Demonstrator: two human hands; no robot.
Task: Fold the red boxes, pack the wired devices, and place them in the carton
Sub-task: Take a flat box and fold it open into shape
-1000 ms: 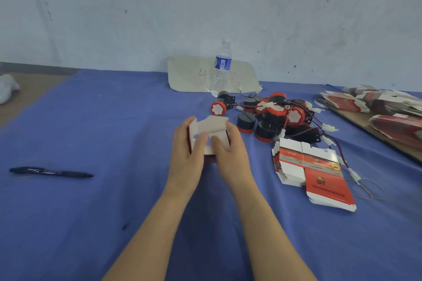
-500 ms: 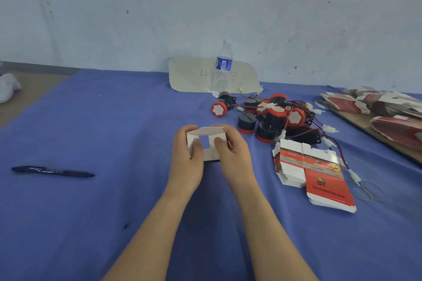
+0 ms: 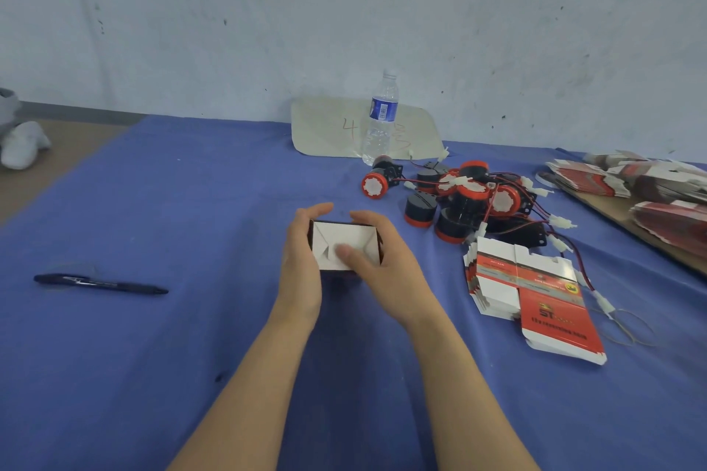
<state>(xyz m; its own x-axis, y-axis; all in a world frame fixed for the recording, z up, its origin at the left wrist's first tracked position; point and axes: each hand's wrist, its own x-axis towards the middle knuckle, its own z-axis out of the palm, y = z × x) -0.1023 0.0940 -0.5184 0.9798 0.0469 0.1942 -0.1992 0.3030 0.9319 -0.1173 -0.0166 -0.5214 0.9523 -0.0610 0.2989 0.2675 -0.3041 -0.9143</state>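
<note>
Both hands, left hand (image 3: 302, 271) and right hand (image 3: 377, 260), grasped one half-folded red box (image 3: 342, 249), its white flaps tucked; wired devices (image 3: 465, 203) lay unpacked; flat boxes (image 3: 524, 287) waited; no carton visible.

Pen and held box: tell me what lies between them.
In the head view, only bare blue cloth, then the left hand gripping the box on its left side; nothing else lies before the pen.
</note>
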